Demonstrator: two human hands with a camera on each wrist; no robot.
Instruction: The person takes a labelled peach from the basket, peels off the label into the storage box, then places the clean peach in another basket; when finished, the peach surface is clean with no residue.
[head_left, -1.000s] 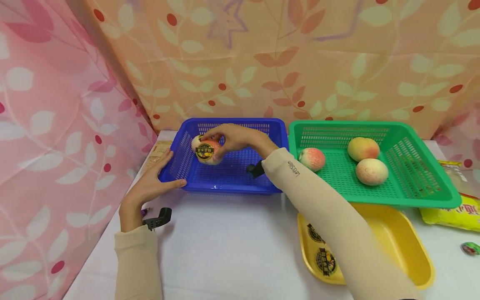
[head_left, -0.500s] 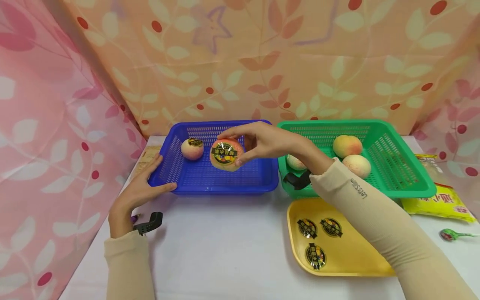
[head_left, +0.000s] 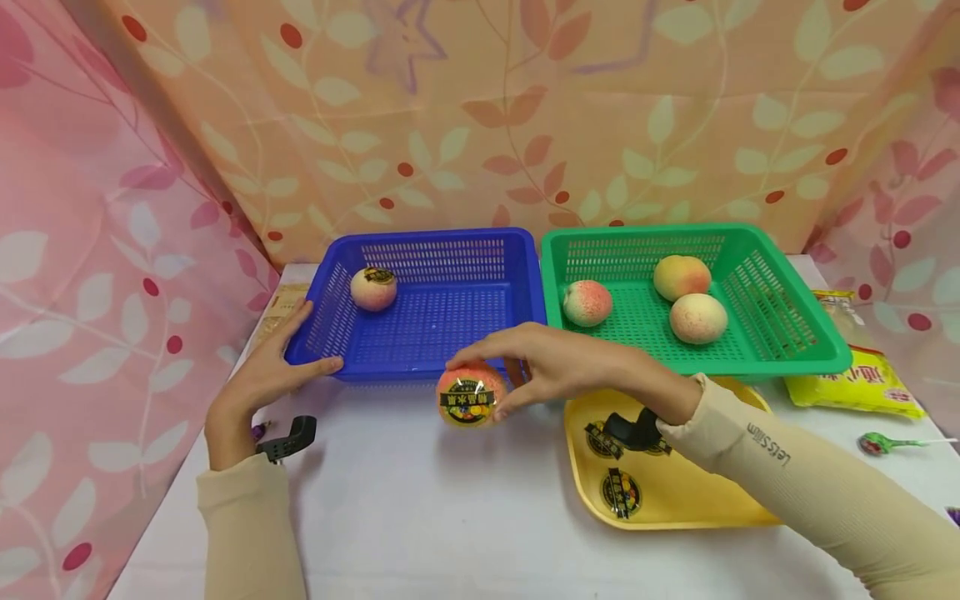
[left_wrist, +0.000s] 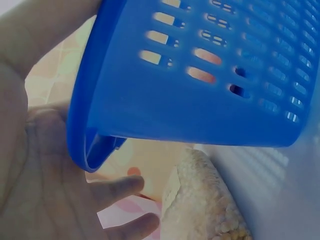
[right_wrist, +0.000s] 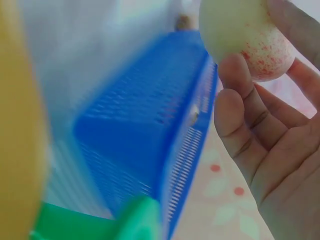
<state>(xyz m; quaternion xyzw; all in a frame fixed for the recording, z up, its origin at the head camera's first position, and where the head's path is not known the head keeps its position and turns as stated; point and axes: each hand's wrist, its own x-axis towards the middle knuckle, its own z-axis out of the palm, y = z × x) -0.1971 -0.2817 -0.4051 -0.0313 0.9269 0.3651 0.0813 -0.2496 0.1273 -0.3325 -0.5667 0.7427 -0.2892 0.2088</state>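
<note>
My right hand (head_left: 551, 371) pinches a peach (head_left: 470, 396) with a round black-and-gold sticker facing me, in front of the blue basket (head_left: 420, 371). The right wrist view shows the pale, red-speckled side of that peach (right_wrist: 250, 40) between fingers and thumb. At the basket's front left corner, my left hand (head_left: 262, 367) rests with fairly straight fingers along the left side and the thumb at the front rim. In the left wrist view, its palm and fingers (left_wrist: 120, 192) lie beside the blue rim. Another stickered peach (head_left: 372, 292) sits inside the basket, at its left.
To the right stands a green basket (head_left: 795, 367) with a peach (head_left: 588, 303) at its left and two more peaches together. A yellow tray (head_left: 697, 500) holding several round stickers lies in front. Further right are a yellow packet (head_left: 862, 387) and a green-wrapped lollipop (head_left: 873, 443).
My right hand has lifted the peach out of the blue basket and carried it right and towards me, over the table. My left hand has stayed at the basket's corner.
</note>
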